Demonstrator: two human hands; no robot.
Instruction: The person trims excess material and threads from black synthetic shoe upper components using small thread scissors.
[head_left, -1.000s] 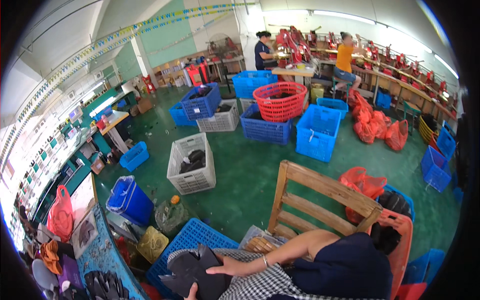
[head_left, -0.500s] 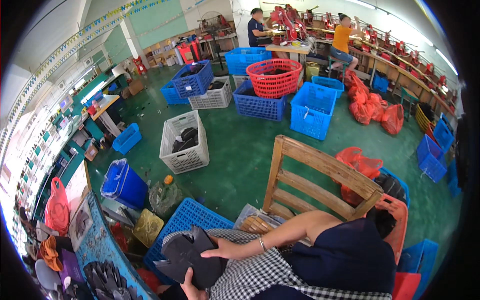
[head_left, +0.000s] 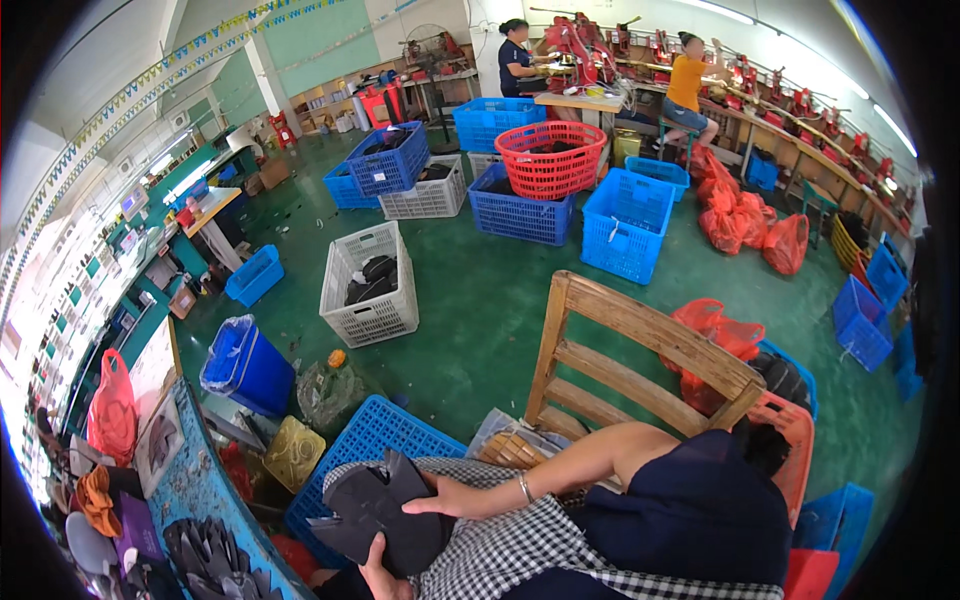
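Note:
In my lap lies a small stack of black cut pieces (head_left: 372, 510), flat and notched at the edges, like shoe-upper parts. My right hand (head_left: 452, 497), with a bracelet on its wrist, grips the upper right side of the stack. At the lower edge my left hand (head_left: 380, 572) holds it, thumb on top and the other fingers hidden beneath. A black-and-white checked apron (head_left: 490, 535) is under the pieces. More black pieces (head_left: 215, 560) lie bunched on the worn blue table (head_left: 205, 470) at my left.
A blue crate (head_left: 375, 435) stands just beyond my lap, and a wooden chair (head_left: 650, 340) is close ahead to the right. A white crate (head_left: 370, 325) with black pieces stands on the green floor. Further off are stacked crates, red bags (head_left: 735, 215) and two seated people at benches.

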